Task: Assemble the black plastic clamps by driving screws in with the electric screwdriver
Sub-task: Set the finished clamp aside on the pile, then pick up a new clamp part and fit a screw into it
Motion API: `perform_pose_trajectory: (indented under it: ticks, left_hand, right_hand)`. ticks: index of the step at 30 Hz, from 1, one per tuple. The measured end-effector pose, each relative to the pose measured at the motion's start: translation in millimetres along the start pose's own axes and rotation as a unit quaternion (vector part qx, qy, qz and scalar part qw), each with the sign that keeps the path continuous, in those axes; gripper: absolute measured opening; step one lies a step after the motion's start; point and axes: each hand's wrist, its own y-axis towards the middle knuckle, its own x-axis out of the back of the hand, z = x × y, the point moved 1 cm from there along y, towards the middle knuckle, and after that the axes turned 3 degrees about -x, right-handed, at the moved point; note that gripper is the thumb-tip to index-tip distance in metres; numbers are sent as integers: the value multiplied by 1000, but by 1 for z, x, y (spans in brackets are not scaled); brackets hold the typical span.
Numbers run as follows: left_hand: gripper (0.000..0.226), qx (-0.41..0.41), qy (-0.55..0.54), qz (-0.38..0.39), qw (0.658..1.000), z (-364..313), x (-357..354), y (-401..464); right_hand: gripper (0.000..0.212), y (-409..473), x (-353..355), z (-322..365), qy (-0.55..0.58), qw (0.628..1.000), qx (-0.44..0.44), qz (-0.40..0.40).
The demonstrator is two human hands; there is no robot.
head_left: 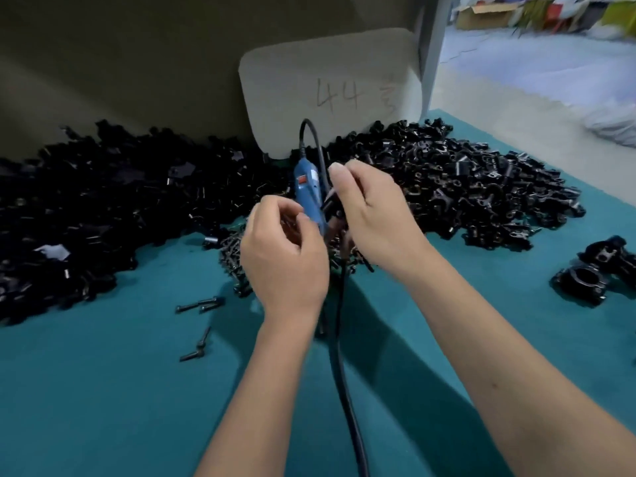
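A blue electric screwdriver (307,191) stands tilted between my hands at the table's middle, its black cable (344,373) running down toward me. My right hand (371,215) is closed around a black clamp piece (331,208) right beside the tool. My left hand (285,256) is curled, fingertips pinched on something small that I cannot make out. Behind my hands lies a heap of black screws (232,251). Big piles of black clamp parts lie at the left (86,208) and at the right (464,180).
Loose screws (199,306) lie on the teal table cover (103,390) at front left. Assembled clamps (595,273) sit at the right edge. A pale board marked 44 (330,94) leans against the back wall. The table's right edge drops to the floor.
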Motion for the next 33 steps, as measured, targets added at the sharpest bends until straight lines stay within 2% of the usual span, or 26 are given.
perform_pose_trajectory:
  ticks: [2, 5, 8, 10, 12, 15, 18, 22, 24, 26, 27, 29, 31, 33]
  left_hand:
    - [5, 51, 98, -4, 994, 29, 15, 12]
    - [17, 82, 246, 66, 964, 67, 31, 27]
    - [49, 106, 303, 175, 931, 90, 36, 40]
    - [59, 128, 294, 229, 919, 100, 36, 44]
    - [50, 118, 279, 213, 929, 105, 37, 47]
    - [44, 90, 283, 124, 947, 106, 43, 46]
    - [33, 127, 253, 102, 954, 111, 49, 48]
    - [15, 138, 237, 37, 961, 109, 56, 48]
    - [11, 123, 178, -26, 976, 101, 56, 47]
    - [8, 158, 1, -63, 985, 90, 50, 44]
    - [8, 197, -116, -62, 971, 83, 44, 41]
    - [13, 283, -325, -43, 901, 67, 30, 31]
    - [13, 339, -427, -7, 838, 55, 18, 18]
    - [14, 354, -461, 44, 813, 48, 11, 9]
  right_hand:
    - [33, 1, -25, 4, 51, 995, -44, 74]
    - [29, 3, -57, 4, 35, 987, -34, 153]
    - [29, 3, -74, 3, -35, 981, 10, 189]
    - [26, 2, -79, 2, -37, 980, 20, 193]
    - [19, 4, -79, 0, -13, 982, 13, 188]
    - [13, 10, -73, -3, 17, 985, 6, 173]
    - [12, 14, -64, -9, 117, 974, -45, 186]
    - [32, 19, -48, -16, 219, 948, -77, 217]
    - [37, 20, -40, -17, 236, 944, -69, 222]
    - [36, 22, -34, -18, 252, 942, -67, 212]
    - [33, 23, -30, -19, 262, 940, -67, 206]
    - [28, 25, -24, -22, 273, 939, -62, 198]
    - [23, 27, -17, -26, 271, 940, -49, 199]
    - [27, 28, -12, -30, 260, 942, -39, 209]
